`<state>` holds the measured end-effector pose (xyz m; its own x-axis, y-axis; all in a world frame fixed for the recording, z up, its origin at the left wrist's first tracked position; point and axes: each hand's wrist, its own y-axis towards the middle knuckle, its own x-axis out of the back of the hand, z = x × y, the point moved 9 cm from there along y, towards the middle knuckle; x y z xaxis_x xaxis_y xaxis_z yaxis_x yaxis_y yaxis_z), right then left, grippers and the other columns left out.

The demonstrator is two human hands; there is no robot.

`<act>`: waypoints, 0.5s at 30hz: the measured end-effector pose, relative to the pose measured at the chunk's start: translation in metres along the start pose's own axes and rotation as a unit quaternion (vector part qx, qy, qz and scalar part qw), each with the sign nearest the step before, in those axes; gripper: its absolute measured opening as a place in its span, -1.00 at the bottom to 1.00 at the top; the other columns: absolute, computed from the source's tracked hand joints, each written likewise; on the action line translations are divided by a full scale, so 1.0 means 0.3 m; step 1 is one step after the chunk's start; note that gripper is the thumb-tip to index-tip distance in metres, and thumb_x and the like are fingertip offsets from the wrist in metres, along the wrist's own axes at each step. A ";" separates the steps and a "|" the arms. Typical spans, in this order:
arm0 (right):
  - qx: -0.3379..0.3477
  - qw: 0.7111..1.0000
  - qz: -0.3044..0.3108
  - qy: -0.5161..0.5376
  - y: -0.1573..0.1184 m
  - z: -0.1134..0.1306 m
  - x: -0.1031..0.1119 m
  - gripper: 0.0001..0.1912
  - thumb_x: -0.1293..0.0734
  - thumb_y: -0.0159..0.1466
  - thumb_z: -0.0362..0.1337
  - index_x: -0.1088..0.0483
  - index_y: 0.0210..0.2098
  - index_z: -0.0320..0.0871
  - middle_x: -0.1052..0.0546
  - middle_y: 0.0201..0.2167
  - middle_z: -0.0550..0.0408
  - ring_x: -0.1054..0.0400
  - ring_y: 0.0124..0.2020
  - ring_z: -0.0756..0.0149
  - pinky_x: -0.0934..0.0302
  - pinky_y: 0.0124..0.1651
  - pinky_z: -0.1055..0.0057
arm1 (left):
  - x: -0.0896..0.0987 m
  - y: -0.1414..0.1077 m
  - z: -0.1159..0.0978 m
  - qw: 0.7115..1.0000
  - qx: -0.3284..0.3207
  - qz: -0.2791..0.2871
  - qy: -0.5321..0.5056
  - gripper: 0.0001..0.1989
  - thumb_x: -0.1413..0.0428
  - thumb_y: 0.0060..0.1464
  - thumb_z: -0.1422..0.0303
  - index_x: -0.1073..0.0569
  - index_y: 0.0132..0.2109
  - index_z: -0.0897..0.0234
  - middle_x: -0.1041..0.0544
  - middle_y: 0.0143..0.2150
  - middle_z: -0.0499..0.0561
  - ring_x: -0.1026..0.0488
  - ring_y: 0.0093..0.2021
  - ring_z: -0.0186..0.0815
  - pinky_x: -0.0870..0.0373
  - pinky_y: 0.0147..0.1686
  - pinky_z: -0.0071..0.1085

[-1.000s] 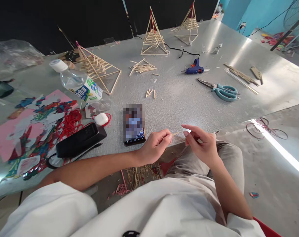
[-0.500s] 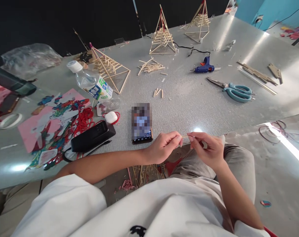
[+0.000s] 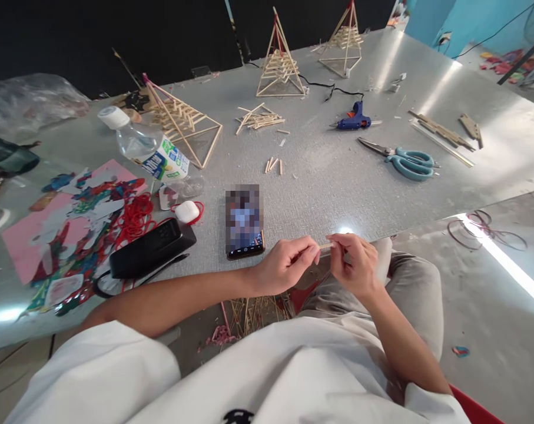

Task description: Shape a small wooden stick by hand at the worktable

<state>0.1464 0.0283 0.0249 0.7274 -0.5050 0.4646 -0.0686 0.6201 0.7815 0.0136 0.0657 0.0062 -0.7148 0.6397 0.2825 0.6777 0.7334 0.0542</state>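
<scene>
A short thin wooden stick (image 3: 324, 245) spans the gap between my two hands at the table's front edge. My left hand (image 3: 288, 263) pinches one end, its fingers curled in. At the other end, the thumb and fingertips of my right hand (image 3: 354, 260) close on the stick. Just left of my left hand lies a phone (image 3: 245, 252) with its screen lit and partly blurred. Beyond the phone are several short cut sticks (image 3: 274, 166), and behind them a loose pile of longer sticks (image 3: 261, 119).
Stick pyramids (image 3: 281, 69) stand along the back. A blue glue gun (image 3: 354, 119) and teal-handled scissors (image 3: 408, 163) lie to the right. Leftward are a plastic bottle (image 3: 149, 147), a black case (image 3: 147, 248), an earbud case (image 3: 187, 211) and red cord (image 3: 134, 219).
My right hand has turned and its fingers have curled more around the stick, more of which now shows. The whole view has shifted, so the table things appear farther left.
</scene>
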 end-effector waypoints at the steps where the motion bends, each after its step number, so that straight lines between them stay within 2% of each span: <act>1: -0.019 1.000 0.006 0.013 -0.001 -0.007 -0.005 -0.80 -0.27 0.41 -0.49 -0.46 -0.11 -0.10 -0.60 -0.49 0.17 -0.41 -0.57 0.43 -0.29 -0.43 0.47 | -0.004 -0.002 0.002 1.000 0.000 0.006 -0.008 -0.65 0.06 0.49 0.20 -0.39 -0.25 0.27 -0.16 -0.51 -0.20 -0.07 -0.52 -0.44 -0.03 -0.48 -0.44; 4: -0.104 0.990 0.021 0.088 -0.002 -0.040 -0.012 -0.85 -0.29 0.46 -0.41 -0.50 -0.12 -0.09 -0.53 -0.58 0.25 -0.38 -0.62 0.47 -0.26 -0.49 0.52 | -0.011 -0.007 0.030 0.996 0.026 0.015 -0.081 -0.61 0.08 0.51 0.15 -0.37 -0.26 0.26 -0.14 -0.51 -0.20 -0.05 -0.52 -0.44 -0.01 -0.48 -0.43; 8: -0.178 0.956 0.063 0.225 -0.005 -0.056 -0.032 -0.83 -0.29 0.51 -0.31 -0.53 -0.01 -0.11 -0.53 -0.58 0.26 -0.42 -0.61 0.49 -0.29 -0.49 0.57 | -0.015 -0.007 0.054 0.987 0.039 0.017 -0.156 -0.56 0.10 0.53 0.08 -0.36 -0.27 0.26 -0.11 -0.52 -0.21 -0.02 -0.51 -0.43 0.00 -0.47 -0.42; 11: -0.178 0.944 0.088 0.262 -0.003 -0.050 -0.039 -0.81 -0.27 0.53 -0.29 -0.52 0.03 -0.12 -0.55 -0.55 0.24 -0.45 -0.57 0.48 -0.33 -0.45 0.56 | -0.016 -0.006 0.052 0.988 0.043 0.019 -0.148 -0.54 0.10 0.52 0.06 -0.36 -0.28 0.26 -0.14 -0.52 -0.20 -0.02 -0.52 -0.42 0.01 -0.48 -0.41; 15: -0.094 0.977 0.117 0.154 0.019 -0.026 -0.017 -0.86 -0.24 0.53 -0.36 -0.45 -0.03 -0.14 -0.57 -0.45 0.17 -0.40 -0.52 0.47 -0.25 -0.41 0.52 | -0.010 -0.005 0.037 0.994 0.049 0.014 -0.092 -0.53 0.09 0.50 0.08 -0.32 -0.34 0.25 -0.15 -0.52 -0.19 -0.04 -0.51 -0.43 0.01 -0.48 -0.42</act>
<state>0.1476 0.0391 0.0237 0.8795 -0.1507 0.4513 -0.1517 0.8102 0.5662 0.0129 0.0651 -0.0053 -0.7211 0.6854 0.1011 0.6847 0.7273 -0.0473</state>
